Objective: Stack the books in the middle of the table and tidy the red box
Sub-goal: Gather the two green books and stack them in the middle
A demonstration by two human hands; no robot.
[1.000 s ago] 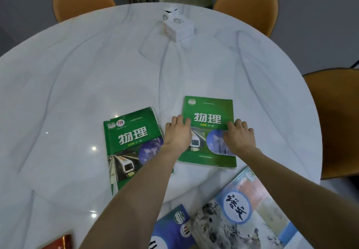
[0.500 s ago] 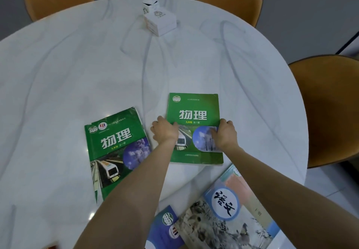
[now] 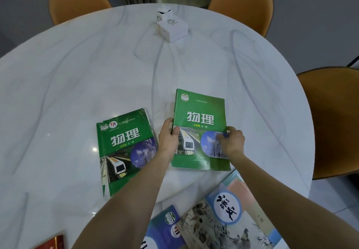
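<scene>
A green physics book (image 3: 200, 116) lies near the middle of the round white marble table (image 3: 77, 83). My left hand (image 3: 168, 138) grips its left edge, thumb on the cover. My right hand (image 3: 232, 142) holds its right edge with fingers curled over the cover. A second, worn green physics book (image 3: 124, 151) lies to the left of my left arm. Near the table's front edge lie a blue book (image 3: 165, 227) and a larger book with a blue circle (image 3: 229, 217), overlapping. A corner of the red box (image 3: 51, 243) shows at the bottom left.
Two small white boxes (image 3: 172, 25) stand at the far side of the table. Orange chairs stand behind the table at the left (image 3: 77, 2) and right (image 3: 244, 4), and another (image 3: 334, 120) at the right side.
Both hands have shifted from resting on the book's lower cover to gripping its left and right edges. The camera view has shifted; the book has hardly moved on the table.
</scene>
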